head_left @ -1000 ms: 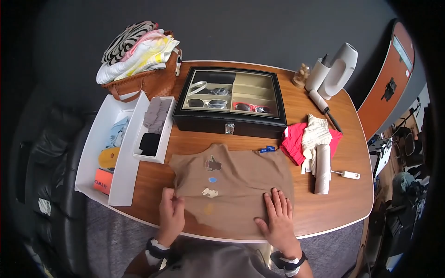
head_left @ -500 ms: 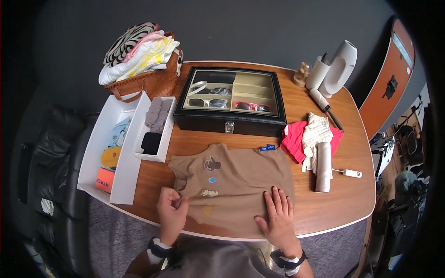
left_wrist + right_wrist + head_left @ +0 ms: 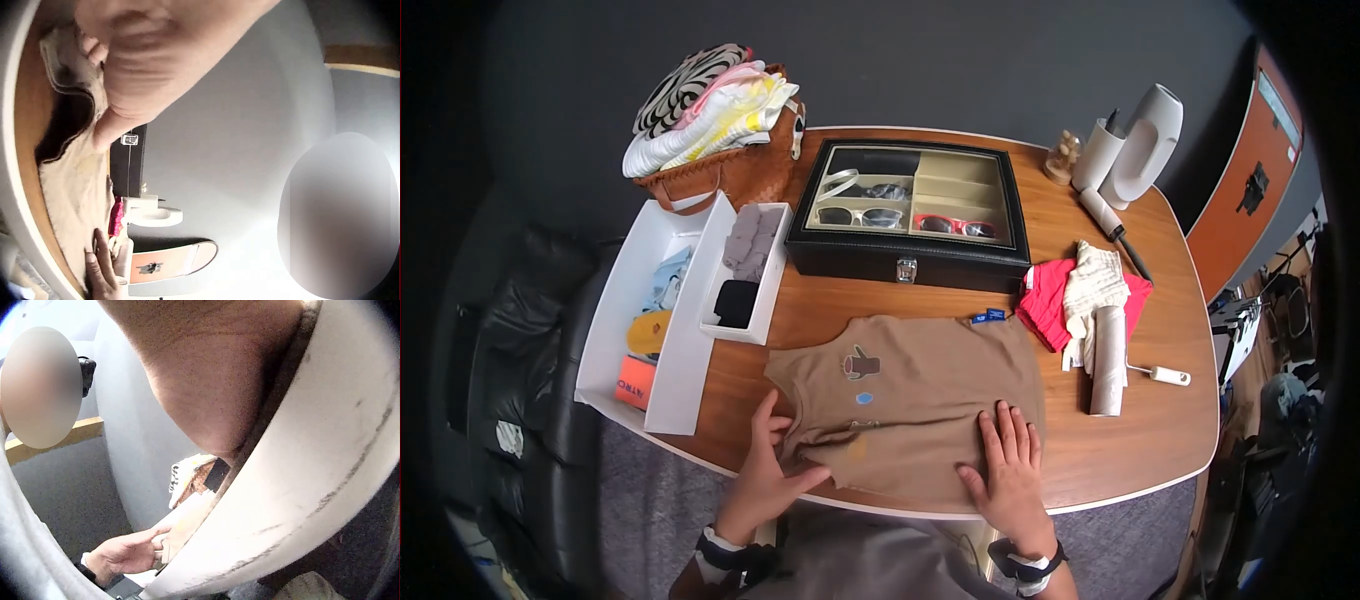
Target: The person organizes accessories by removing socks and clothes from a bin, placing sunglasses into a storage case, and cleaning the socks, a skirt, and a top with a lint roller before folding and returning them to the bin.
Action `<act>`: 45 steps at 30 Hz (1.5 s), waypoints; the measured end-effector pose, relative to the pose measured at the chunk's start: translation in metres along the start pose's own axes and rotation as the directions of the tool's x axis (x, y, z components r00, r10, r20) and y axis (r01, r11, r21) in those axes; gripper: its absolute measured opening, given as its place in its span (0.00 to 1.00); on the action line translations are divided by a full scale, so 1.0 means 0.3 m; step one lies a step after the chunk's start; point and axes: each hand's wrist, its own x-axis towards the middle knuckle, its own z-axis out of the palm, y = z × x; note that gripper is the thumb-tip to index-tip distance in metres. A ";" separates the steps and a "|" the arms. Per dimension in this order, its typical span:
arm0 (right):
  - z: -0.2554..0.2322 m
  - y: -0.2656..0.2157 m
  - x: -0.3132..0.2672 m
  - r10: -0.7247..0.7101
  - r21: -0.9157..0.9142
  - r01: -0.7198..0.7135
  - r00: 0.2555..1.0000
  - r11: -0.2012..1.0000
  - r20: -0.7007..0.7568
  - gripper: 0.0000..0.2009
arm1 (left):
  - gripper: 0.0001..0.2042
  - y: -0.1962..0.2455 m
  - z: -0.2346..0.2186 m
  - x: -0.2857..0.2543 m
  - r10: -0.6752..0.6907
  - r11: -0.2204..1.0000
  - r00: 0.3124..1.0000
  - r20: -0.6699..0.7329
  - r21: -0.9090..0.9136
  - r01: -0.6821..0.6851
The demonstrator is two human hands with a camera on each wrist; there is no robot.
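A brown sleeveless garment (image 3: pixel 930 370) with small printed patches lies spread near the table's front edge, its neck side to the left. My left hand (image 3: pixel 768 470) is at its lower left corner, thumb and fingers spread apart, touching the fabric; a fold runs beside the thumb. In the left wrist view the thumb of that hand (image 3: pixel 140 69) rests against the cloth (image 3: pixel 78 181). Flat on the garment's right part lies my right hand (image 3: pixel 1012 480), fingers extended. The right wrist view shows mostly the heel of this hand (image 3: pixel 212 387).
Behind the garment stands a black glasses case (image 3: pixel 910 268). White boxes (image 3: pixel 680 380) with folded items and a brown basket (image 3: pixel 730 180) of clothes are at left. Red shorts (image 3: pixel 1045 300), a cream cloth (image 3: pixel 1093 280) and a lint roller (image 3: pixel 1108 360) lie at right.
My left hand has gone from a pinch on the garment's left edge to spread fingers, lower down. The garment's neck edge lies flatter and its lower left has folded up. My right hand stays on the cloth.
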 end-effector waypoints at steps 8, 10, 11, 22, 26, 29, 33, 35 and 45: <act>0.002 -0.001 0.000 -0.007 -0.009 0.007 1.000 1.000 -0.002 0.38 | 0.48 -0.081 -0.106 0.063 -0.173 0.861 0.984 0.051 -0.476 0.176; 0.004 0.001 0.000 -0.008 -0.009 0.008 1.000 1.000 -0.008 0.38 | 0.43 -0.104 -0.140 0.072 -0.225 0.771 0.972 0.074 -0.596 0.224; 0.004 0.002 -0.001 -0.009 -0.010 0.009 1.000 1.000 -0.008 0.39 | 0.42 -0.113 -0.155 0.070 -0.201 0.886 0.978 0.051 -0.416 0.204; -0.101 0.018 0.021 -0.101 0.069 0.091 0.984 0.993 0.148 0.44 | 0.33 0.024 -0.017 0.175 0.272 0.772 0.951 0.151 0.556 -0.309; -0.080 0.028 -0.007 -0.191 0.041 0.187 0.963 0.982 0.190 0.45 | 0.43 -0.016 0.025 0.258 0.224 0.674 0.941 0.255 0.657 -0.338; -0.089 0.035 -0.042 -0.216 0.074 0.204 0.949 0.976 0.228 0.45 | 0.47 -0.024 0.014 0.307 0.227 0.628 0.931 0.284 0.689 -0.363; -0.144 0.050 -0.009 -0.270 0.224 0.230 0.948 0.947 0.169 0.37 | 0.48 0.023 0.006 0.299 0.191 0.615 0.935 0.298 0.706 -0.351; -0.153 0.091 0.072 -0.255 0.205 0.238 0.965 0.949 0.063 0.34 | 0.47 0.038 0.022 0.293 0.240 0.582 0.921 0.308 0.713 -0.390; -0.094 0.177 0.337 -0.039 -0.191 0.031 0.998 0.981 -0.041 0.41 | 0.47 -0.035 0.054 0.335 0.219 0.633 0.953 0.210 0.712 -0.303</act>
